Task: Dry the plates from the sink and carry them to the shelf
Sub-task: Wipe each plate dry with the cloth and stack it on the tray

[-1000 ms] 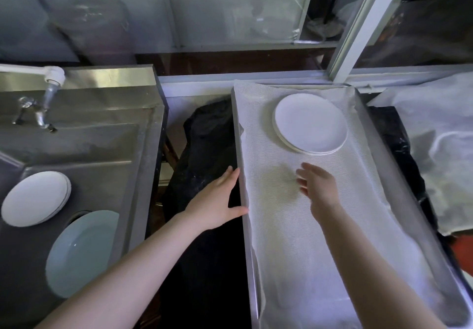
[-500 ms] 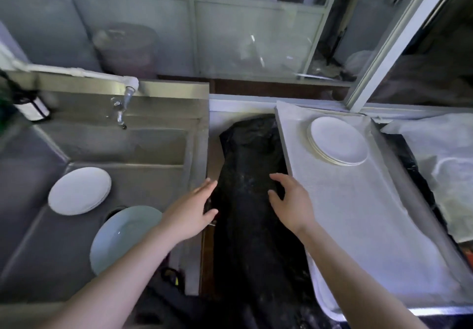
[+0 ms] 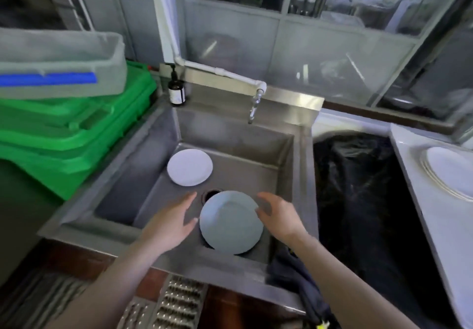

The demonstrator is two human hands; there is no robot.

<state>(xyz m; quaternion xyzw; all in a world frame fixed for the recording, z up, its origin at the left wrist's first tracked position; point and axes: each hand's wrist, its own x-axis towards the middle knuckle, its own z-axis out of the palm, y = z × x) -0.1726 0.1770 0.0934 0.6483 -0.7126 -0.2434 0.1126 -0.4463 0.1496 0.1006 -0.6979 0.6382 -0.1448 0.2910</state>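
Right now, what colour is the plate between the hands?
Pale blue plate, seen best in the head view.

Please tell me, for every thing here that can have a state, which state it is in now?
Pale blue round plate: flat in steel sink, not held.
Small white round plate: in the sink, untouched.
Left hand: open, beside blue plate.
Right hand: open, empty.
Metal tap: no water running.
White plate stack: on white-lined tray.

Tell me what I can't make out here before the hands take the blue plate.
Head view only:
- Sink drain: mostly covered by the blue plate.
- Stacked plates: cut off by the right edge, count unclear.
- Bottle label: too small to read.
- Whether both hands, left hand and right hand, touch the plate: blurred.
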